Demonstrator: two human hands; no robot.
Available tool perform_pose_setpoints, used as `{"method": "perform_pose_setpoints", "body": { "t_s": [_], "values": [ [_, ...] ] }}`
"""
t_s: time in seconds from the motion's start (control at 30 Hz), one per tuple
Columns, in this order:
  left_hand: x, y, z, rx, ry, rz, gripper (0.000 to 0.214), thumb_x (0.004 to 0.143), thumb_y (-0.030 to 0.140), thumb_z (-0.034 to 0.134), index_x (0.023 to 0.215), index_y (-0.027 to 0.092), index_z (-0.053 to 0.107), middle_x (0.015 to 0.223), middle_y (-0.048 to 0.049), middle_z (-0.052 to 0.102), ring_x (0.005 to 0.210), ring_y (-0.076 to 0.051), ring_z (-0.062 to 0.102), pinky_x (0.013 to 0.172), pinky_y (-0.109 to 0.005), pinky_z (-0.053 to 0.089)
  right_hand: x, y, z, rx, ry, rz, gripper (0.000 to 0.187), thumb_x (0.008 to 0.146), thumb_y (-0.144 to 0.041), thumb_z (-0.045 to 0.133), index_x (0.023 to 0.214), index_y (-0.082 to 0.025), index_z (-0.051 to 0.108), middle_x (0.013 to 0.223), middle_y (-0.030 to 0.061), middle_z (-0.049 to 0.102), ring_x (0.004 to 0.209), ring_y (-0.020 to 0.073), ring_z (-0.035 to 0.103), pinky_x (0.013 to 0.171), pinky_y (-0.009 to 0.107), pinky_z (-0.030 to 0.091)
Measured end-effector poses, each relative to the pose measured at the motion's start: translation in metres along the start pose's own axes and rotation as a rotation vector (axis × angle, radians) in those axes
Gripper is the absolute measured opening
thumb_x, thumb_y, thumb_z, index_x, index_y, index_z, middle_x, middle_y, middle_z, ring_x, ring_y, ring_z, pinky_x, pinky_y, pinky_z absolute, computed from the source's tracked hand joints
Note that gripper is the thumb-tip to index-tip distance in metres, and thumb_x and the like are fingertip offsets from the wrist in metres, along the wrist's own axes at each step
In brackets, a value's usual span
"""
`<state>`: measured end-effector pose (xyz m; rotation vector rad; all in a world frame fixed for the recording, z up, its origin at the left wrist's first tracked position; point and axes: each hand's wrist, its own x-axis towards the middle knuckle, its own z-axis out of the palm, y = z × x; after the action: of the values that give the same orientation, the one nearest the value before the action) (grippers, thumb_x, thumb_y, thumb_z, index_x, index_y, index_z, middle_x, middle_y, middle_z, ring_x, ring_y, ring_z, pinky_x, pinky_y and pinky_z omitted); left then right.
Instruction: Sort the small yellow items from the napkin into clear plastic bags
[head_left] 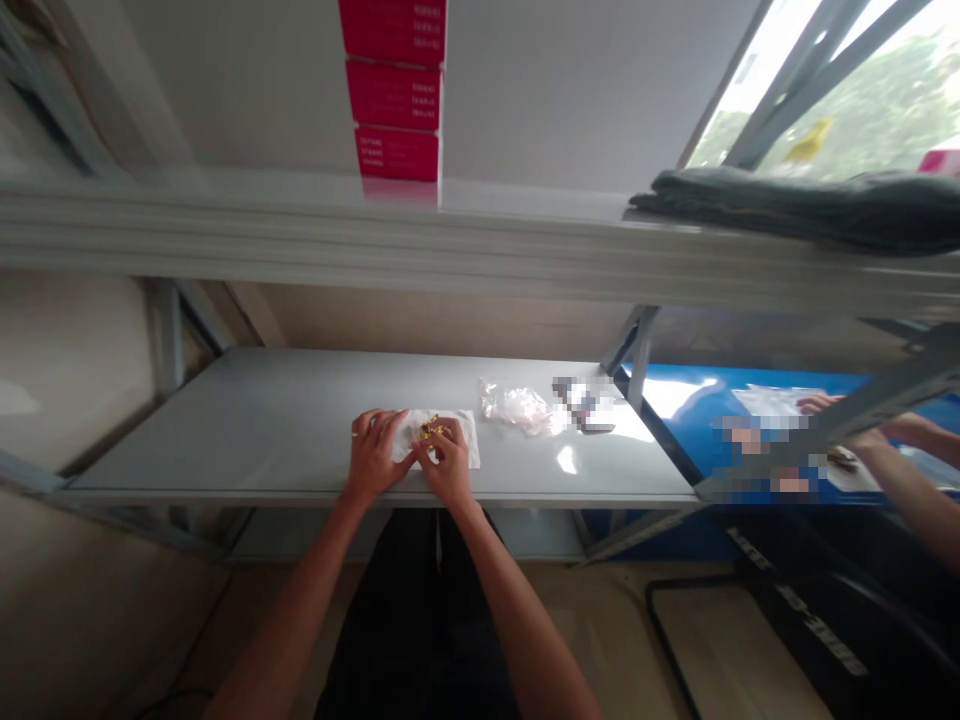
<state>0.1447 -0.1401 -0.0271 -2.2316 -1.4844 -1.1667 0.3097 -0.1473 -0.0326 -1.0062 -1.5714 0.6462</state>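
Right hand (448,465): fingers (444,438) curled down and drawn narrow around a small gold-coloured piece (430,430), their tips at or on it; cannot tell whether it is gripped. Left hand (373,455): fingers (382,425) closed together, resting on the left part of a white tissue (457,445), not reaching the gold piece.

The gold piece lies on the tissue, between the hands. It sits just ahead of the right fingertips and slightly to their left, so the right hand is nearer. Long axis: appears to slant up toward the right, but the piece is too small and partly covered to be sure.

The tissue lies near the front edge of a grey metal shelf (232,425). To its right, just beyond, is a crumpled clear plastic bag (517,407), then a pixelated object (583,403).

Further right, a second person's forearm (919,490) reaches over a blue surface (675,390). Above: a higher shelf (300,235) carrying stacked red boxes (394,90) and folded dark grey cloth (795,210).
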Motion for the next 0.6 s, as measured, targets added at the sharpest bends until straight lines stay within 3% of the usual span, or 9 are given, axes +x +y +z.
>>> {"method": "perform_pose_setpoints", "body": {
  "t_s": [0.1,0.23,0.5,0.6],
  "values": [
    [-0.001,-0.001,0.000,0.003,-0.013,0.016,0.052,0.089,0.049,0.060,0.131,0.020,0.064,0.119,-0.0147,0.067,0.117,-0.035,0.052,0.105,-0.049,0.036,0.001,-0.002,-0.002,-0.020,-0.101,-0.004,0.019,0.093,-0.035,0.061,0.090,-0.020,0.071,0.118,0.0092,0.061,0.079,0.0141,0.057,0.066,0.027,0.049],
    [0.000,-0.001,-0.001,-0.049,-0.042,0.040,0.058,0.091,0.049,0.057,0.138,0.016,0.057,0.121,-0.0161,0.067,0.115,-0.033,0.056,0.104,-0.047,0.038,0.003,-0.003,-0.004,-0.080,-0.187,-0.022,0.030,0.099,-0.036,0.052,0.085,-0.020,0.073,0.082,0.0042,0.064,0.072,0.0150,0.056,0.069,0.026,0.046],
    [-0.001,-0.004,0.002,-0.060,0.028,0.077,0.041,0.092,0.044,0.060,0.124,0.018,0.060,0.115,-0.0133,0.070,0.113,-0.030,0.060,0.106,-0.047,0.040,0.001,-0.002,-0.003,-0.077,-0.133,-0.006,0.033,0.093,-0.033,0.057,0.118,-0.019,0.074,0.092,0.0058,0.073,0.066,0.0148,0.055,0.066,0.027,0.045],
    [-0.001,-0.006,0.003,-0.035,0.033,0.011,0.043,0.090,0.046,0.064,0.122,0.019,0.060,0.109,-0.0120,0.071,0.106,-0.030,0.062,0.104,-0.047,0.041,0.000,0.002,-0.015,-0.074,-0.017,0.074,0.037,0.092,-0.030,0.053,0.123,-0.019,0.070,0.090,0.0036,0.073,0.061,0.0134,0.053,0.063,0.026,0.044]
  ]
}}
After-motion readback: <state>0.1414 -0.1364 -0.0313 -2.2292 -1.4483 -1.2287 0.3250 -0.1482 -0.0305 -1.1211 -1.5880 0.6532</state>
